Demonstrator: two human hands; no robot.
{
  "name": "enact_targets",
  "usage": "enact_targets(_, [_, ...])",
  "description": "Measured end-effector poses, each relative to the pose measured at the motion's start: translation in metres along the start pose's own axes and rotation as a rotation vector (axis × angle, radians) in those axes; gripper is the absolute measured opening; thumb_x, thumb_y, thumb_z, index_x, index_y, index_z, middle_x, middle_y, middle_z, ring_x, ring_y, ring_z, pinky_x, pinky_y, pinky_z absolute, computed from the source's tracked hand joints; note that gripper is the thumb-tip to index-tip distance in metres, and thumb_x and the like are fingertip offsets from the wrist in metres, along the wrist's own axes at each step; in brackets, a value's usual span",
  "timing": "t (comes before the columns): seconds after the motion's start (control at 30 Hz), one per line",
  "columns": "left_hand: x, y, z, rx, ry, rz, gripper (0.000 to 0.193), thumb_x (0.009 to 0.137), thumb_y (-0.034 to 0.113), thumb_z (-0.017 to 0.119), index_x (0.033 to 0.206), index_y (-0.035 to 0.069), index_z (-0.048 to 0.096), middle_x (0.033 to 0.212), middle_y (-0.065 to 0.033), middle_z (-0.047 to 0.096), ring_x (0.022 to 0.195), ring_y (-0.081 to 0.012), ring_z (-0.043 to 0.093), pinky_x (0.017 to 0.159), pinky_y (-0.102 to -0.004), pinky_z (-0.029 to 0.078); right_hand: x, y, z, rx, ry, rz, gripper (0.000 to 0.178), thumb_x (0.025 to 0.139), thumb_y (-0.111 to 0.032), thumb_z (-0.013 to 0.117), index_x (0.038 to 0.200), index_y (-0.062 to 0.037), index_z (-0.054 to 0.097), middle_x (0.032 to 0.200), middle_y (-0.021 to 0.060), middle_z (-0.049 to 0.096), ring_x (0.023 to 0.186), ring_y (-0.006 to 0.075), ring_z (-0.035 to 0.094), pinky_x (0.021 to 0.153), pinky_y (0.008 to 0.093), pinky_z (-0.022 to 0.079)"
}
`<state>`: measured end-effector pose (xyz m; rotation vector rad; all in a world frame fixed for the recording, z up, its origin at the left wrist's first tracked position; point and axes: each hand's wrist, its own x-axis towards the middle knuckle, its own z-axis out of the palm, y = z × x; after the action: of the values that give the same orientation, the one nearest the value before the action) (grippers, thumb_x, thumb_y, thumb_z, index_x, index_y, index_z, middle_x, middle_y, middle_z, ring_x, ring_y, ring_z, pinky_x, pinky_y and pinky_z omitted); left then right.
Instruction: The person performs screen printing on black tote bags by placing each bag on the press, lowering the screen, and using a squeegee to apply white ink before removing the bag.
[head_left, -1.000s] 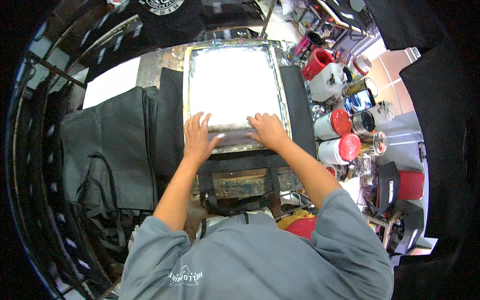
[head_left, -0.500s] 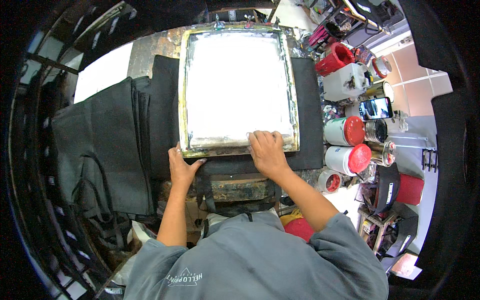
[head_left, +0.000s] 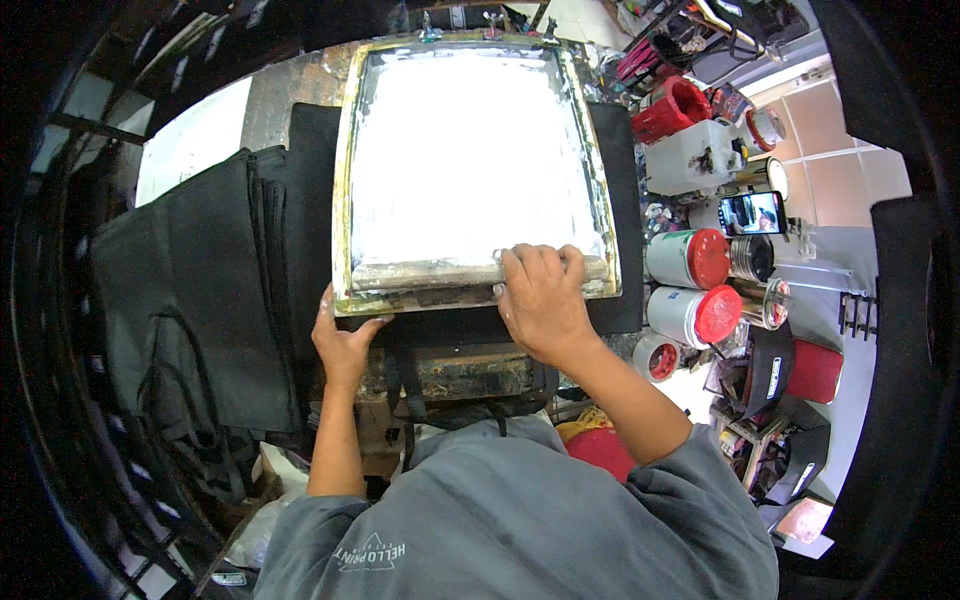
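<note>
A screen printing frame, paint-stained with a bright white mesh, stands tilted with its near edge raised over a black fabric bag. Its far edge sits by small clamps. My left hand holds the near left corner, thumb along the front edge and fingers at the side. Further right, my right hand curls over the near rail, fingertips inside the frame. The undersides of both grips are hidden.
A pile of black fabric bags lies at the left. Paint tubs with red lids, a red bucket, a white jug and a phone with a lit screen line the right side. A stained wooden table edge runs in front.
The frame's near edge has risen and looks wider. My left hand has shifted left with its corner, and my right hand has moved slightly up and right with the rail.
</note>
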<state>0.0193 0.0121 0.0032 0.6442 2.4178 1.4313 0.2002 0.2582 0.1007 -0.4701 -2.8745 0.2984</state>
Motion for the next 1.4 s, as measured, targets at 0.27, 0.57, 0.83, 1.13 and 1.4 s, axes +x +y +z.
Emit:
enact_targets(0.27, [0.053,0.116,-0.031,-0.393,0.143,0.201,0.089,0.082,0.012,0.087,0.153,-0.004,0.037,0.125,-0.0123,0.061,0.098,-0.0165,0.063,0.083,-0.0286,0.053,0.084,-0.002,-0.092,-0.219,0.333,-0.048,0.051,0.090,-0.057,0.065,0.101,-0.0071,0.065,0.092,0.0117,0.061,0.091,0.0310,0.058,0.089,0.0501,0.036])
enact_targets(0.57, [0.024,-0.001,-0.056,0.723,0.097,0.077,0.093,0.085,0.046,0.081,0.147,-0.010,0.040,0.130,-0.0308,0.054,0.118,-0.0503,0.055,0.102,-0.0517,0.047,0.163,0.017,-0.142,-0.297,0.508,-0.081,0.060,0.091,-0.066,0.060,0.088,-0.0066,0.069,0.083,0.0136,0.070,0.083,0.0332,0.067,0.077,0.0476,0.042])
enact_targets(0.83, [0.036,-0.033,-0.041,0.929,0.176,-0.024,0.052,0.099,0.036,0.064,0.131,-0.004,0.055,0.115,-0.0235,0.064,0.106,-0.0427,0.064,0.088,-0.0487,0.054,0.175,0.010,-0.158,-0.229,0.467,-0.043,0.065,0.091,-0.070,0.056,0.083,-0.0060,0.066,0.083,0.0148,0.068,0.085,0.0339,0.067,0.083,0.0479,0.042])
enact_targets(1.13, [0.070,0.058,-0.050,0.276,0.097,0.025,0.022,0.101,0.017,0.058,0.112,-0.002,0.064,0.098,-0.0296,0.069,0.096,-0.0485,0.067,0.083,-0.0497,0.054,0.179,0.011,-0.173,-0.169,0.467,-0.029,0.055,0.092,-0.055,0.065,0.096,-0.0008,0.069,0.092,0.0177,0.070,0.092,0.0356,0.065,0.084,0.0460,0.041])
enact_targets(1.4, [0.162,0.094,-0.164,0.264,0.029,0.209,0.023,0.096,0.015,0.066,0.107,-0.005,0.070,0.096,-0.0152,0.075,0.085,-0.0202,0.069,0.082,-0.0390,0.055,0.185,0.020,-0.172,-0.210,0.503,-0.058,0.064,0.095,-0.066,0.054,0.086,-0.0040,0.068,0.084,0.0169,0.071,0.090,0.0373,0.068,0.082,0.0498,0.044])
